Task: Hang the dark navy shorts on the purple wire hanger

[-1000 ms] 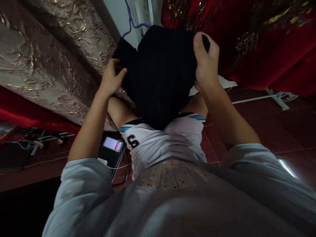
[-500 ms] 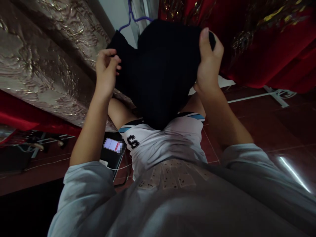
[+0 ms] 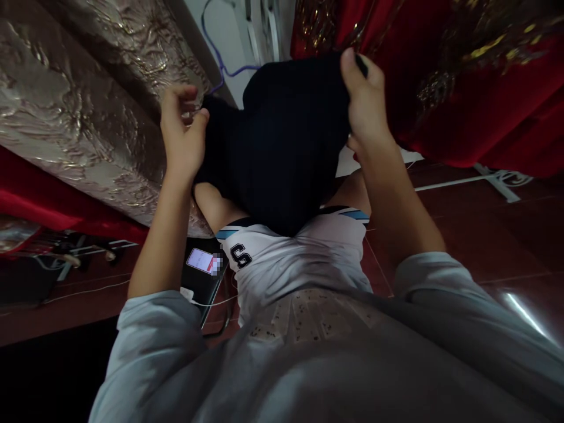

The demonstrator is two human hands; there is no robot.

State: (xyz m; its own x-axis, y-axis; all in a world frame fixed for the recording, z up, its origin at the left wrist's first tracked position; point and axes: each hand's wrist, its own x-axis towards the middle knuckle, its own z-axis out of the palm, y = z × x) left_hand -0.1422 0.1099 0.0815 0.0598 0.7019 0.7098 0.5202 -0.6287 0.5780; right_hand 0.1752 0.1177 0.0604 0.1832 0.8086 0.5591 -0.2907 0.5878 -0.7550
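Note:
A dark, nearly black garment (image 3: 286,141) hangs over my lap, its lower end at the hem of my white shorts. From its upper left edge rises a thin purple clothes hanger (image 3: 221,67); the rest of the hanger is hidden by the cloth. My right hand (image 3: 369,106) grips the garment's upper right edge, thumb on top and a bit of dark cloth showing between thumb and fingers. Beside the left edge is my left hand (image 3: 183,132), its fingers curled loosely and the thumb apart from them, with no cloth visible between.
Beige embossed curtain fabric (image 3: 97,117) hangs close on the left, red cloth with gold trim (image 3: 445,117) on the right. A lit phone (image 3: 202,260) lies on a black seat (image 3: 198,285) by my left thigh, near a white cable (image 3: 215,304). A white stand foot (image 3: 497,182) rests on the tiled floor.
The garment's top and the hanger have come lower, and the hanger has tilted left. My left hand's fingers have spread farther from the thumb. My right hand has shifted slightly left, still gripping.

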